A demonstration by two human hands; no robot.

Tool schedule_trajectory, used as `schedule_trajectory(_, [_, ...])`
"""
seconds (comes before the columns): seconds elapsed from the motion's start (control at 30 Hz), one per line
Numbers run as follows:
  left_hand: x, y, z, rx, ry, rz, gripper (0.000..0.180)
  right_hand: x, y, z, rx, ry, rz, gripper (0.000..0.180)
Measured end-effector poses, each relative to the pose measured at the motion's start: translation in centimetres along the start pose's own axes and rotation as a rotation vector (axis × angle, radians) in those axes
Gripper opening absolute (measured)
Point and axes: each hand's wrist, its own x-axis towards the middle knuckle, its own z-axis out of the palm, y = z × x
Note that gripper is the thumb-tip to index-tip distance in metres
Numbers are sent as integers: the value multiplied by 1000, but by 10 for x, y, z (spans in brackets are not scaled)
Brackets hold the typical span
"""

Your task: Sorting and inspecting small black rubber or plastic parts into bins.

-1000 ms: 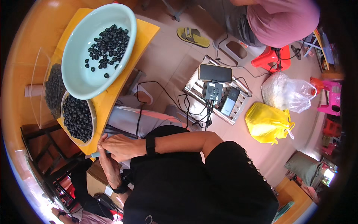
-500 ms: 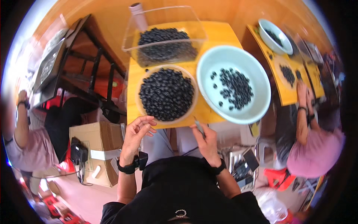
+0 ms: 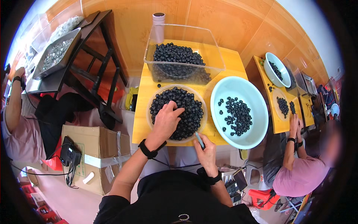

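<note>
Dark round pieces (image 3: pixel 188 110), heaped in dish (image 3: pixel 205 115), near edge of yellow surface (image 3: pixel 141 119). Left hand (image 3: pixel 166 121): palm down, fingers among pieces, grip hidden. Right hand (image 3: pixel 206 154): closed on slim tool (image 3: pixel 200 140). Bare strip: left edge.

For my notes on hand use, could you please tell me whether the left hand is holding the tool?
No, the tool is in the right hand, while the left hand is at the dark pieces.

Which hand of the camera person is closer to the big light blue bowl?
Right. The right hand, holding a tool, is below and left of the big light blue bowl in the picture, apart from it. The left hand is farther left, over the dark round pieces.
</note>
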Motion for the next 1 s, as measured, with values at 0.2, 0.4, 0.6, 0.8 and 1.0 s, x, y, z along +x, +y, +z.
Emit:
schedule_trajectory(0.2, [-14, -7, 6, 70, -132, 29, 20, -2, 5, 2, 7, -57, 79, 19])
schedule_trajectory(0.4, [-22, -11, 3, -105, -99, -11, 19, -4, 14, 0, 105, -42, 110, 19])
schedule_trajectory(0.6, [-28, -3, -20, -1546, -158, -688, 15, 3, -2, -12, 294, -69, 158, 26])
schedule_trajectory(0.8, [-49, -1, -21, -1753, -165, -773, 19, 14, -19, -14, 209, -42, -49, 26])
schedule_trajectory(1.0, [-59, 9, -20, -1818, -134, -803, 19, 15, -31, -18, -43, -14, -233, 25])
